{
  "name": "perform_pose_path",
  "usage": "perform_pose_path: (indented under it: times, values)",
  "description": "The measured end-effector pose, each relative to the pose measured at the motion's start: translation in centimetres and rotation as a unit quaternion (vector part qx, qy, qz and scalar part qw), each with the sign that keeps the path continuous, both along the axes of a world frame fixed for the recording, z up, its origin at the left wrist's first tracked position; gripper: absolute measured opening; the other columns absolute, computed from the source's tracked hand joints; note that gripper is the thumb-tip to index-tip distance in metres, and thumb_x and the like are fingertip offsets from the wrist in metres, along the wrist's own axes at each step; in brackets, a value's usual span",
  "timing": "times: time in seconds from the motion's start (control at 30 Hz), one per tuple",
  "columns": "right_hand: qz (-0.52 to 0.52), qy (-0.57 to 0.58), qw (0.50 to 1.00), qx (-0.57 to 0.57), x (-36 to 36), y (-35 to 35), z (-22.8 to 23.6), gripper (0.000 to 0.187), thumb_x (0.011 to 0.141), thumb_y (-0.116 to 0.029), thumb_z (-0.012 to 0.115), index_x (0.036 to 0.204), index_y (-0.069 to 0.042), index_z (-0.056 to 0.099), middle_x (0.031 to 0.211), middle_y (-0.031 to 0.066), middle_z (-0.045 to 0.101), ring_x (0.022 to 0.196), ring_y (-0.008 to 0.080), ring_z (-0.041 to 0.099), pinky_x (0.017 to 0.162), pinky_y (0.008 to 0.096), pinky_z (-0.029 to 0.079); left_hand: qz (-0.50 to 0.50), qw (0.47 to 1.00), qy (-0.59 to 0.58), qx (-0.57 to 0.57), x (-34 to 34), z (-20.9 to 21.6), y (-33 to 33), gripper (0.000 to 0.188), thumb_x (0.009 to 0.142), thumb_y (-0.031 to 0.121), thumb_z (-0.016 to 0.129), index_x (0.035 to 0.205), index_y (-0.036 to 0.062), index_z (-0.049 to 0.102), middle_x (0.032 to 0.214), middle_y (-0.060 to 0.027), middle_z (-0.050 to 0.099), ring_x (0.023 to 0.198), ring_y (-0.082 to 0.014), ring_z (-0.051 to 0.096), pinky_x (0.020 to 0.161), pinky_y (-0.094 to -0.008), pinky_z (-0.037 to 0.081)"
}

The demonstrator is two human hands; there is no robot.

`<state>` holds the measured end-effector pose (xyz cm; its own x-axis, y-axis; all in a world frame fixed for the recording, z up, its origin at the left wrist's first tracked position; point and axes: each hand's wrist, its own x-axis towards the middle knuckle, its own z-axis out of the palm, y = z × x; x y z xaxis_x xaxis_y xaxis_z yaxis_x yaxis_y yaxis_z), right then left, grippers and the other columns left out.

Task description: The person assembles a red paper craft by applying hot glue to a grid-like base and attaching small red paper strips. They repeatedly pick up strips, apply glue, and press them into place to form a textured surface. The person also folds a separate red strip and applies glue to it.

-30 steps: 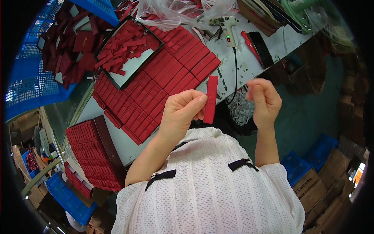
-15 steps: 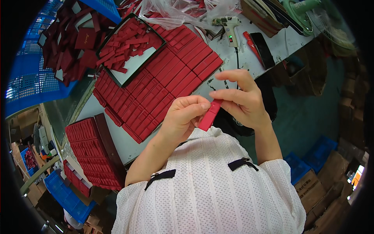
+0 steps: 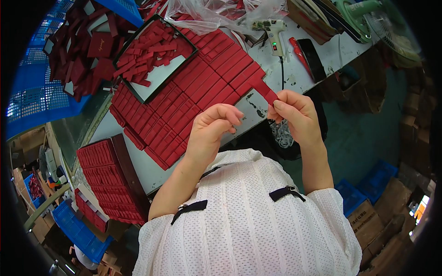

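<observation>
My right hand [image 3: 297,112] pinches one end of a flat red strip [image 3: 266,91] between thumb and fingers. The strip's far end reaches the right edge of a block of red pieces [image 3: 198,83] laid in tight rows on the table; whether it rests on them I cannot tell. My left hand [image 3: 214,124] holds nothing, its fingers bent and apart from the thumb, near the front edge of those rows.
An open black-rimmed box [image 3: 192,54] of loose red strips sits on the rows. Dark red boxes [image 3: 100,45] pile up at the far left. A glue gun [image 3: 272,34], a dark phone-like slab [image 3: 311,60] and a green fan [image 3: 357,11] stand at the back right.
My right hand has carried the red strip forward and right, to the edge of the rows. My left hand has let go of it and drawn slightly back to the left.
</observation>
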<state>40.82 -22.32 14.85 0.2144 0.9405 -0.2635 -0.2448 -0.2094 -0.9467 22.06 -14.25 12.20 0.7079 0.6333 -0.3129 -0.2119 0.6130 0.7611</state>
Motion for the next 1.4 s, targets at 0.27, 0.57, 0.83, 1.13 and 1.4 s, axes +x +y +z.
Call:
perform_pose_path:
  times: [0.27,0.57,0.83,1.13,1.4]
  values:
    - [0.029,-0.004,1.000,-0.003,0.3,0.4,-0.6,0.017,0.088,-0.017,0.052,0.082,-0.001,0.057,0.070,0.0023,0.058,0.061,0.0056,0.051,0.057,0.0192,0.039,-0.088,0.995,0.049,-0.003,-0.3,0.6,0.7,0.013,0.069,0.007,0.038,0.067,0.0006,0.049,0.051,-0.0020,0.039,0.042,-0.0074,0.029,0.041,-0.0228,0.022]
    - [0.128,-0.036,0.991,-0.027,-1.3,2.6,-2.0,0.015,0.092,-0.012,0.045,0.092,-0.002,0.056,0.070,0.0009,0.057,0.061,0.0049,0.050,0.056,0.0191,0.040,-0.032,0.997,0.046,-0.051,-2.9,-1.2,0.5,0.011,0.071,0.010,0.038,0.063,0.0038,0.044,0.051,-0.0009,0.038,0.042,-0.0069,0.028,0.040,-0.0223,0.021]
    - [0.169,-0.072,0.983,-0.011,-5.5,12.0,-6.1,0.019,0.090,-0.013,0.048,0.101,0.001,0.055,0.072,0.0006,0.058,0.063,0.0051,0.049,0.057,0.0196,0.041,0.015,0.991,0.107,-0.079,-7.4,-3.5,-1.6,0.011,0.071,0.011,0.038,0.064,0.0048,0.043,0.053,-0.0007,0.039,0.044,-0.0075,0.029,0.042,-0.0222,0.021]
    - [0.149,-0.273,0.950,0.028,-5.6,18.9,-7.1,0.027,0.083,-0.012,0.051,0.102,0.007,0.057,0.067,0.0125,0.062,0.061,0.0154,0.059,0.062,0.0298,0.047,0.004,0.988,0.146,-0.047,-7.8,-3.8,-1.5,0.011,0.083,0.011,0.040,0.078,0.0064,0.049,0.062,0.0013,0.046,0.055,-0.0060,0.040,0.049,-0.0200,0.030]
    - [0.104,-0.206,0.972,0.033,-4.3,16.6,-7.5,0.019,0.086,-0.016,0.056,0.093,0.001,0.059,0.072,0.0012,0.058,0.065,0.0080,0.055,0.058,0.0228,0.043,0.007,0.981,0.193,-0.008,-5.0,-2.5,-0.3,0.017,0.092,0.019,0.046,0.082,0.0075,0.054,0.064,0.0025,0.052,0.057,-0.0032,0.045,0.053,-0.0164,0.036]
